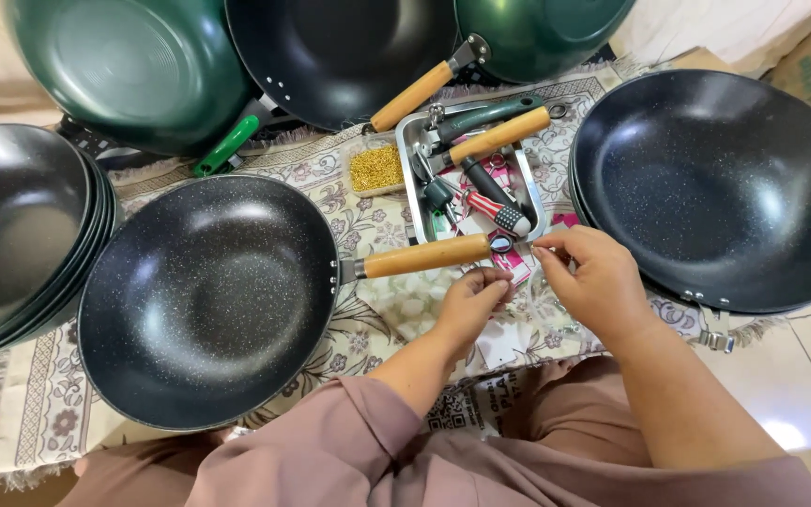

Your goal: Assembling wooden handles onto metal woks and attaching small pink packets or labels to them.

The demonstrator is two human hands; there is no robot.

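your left hand (pixel 469 302) curls under the tip of the wooden handle (pixel 427 255) of the black wok (pixel 206 299) on the mat (fingers bent, grip unclear). your right hand (pixel 591 278) pinches something small at the handle's end, beside the metal tray (pixel 413 178).

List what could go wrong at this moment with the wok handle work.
The right hand and left hand pinch near the wooden handle's end; a slip could drop any small part onto the patterned mat. The wok lies unsteadied and might rotate. The open box of gold screws could be knocked over.
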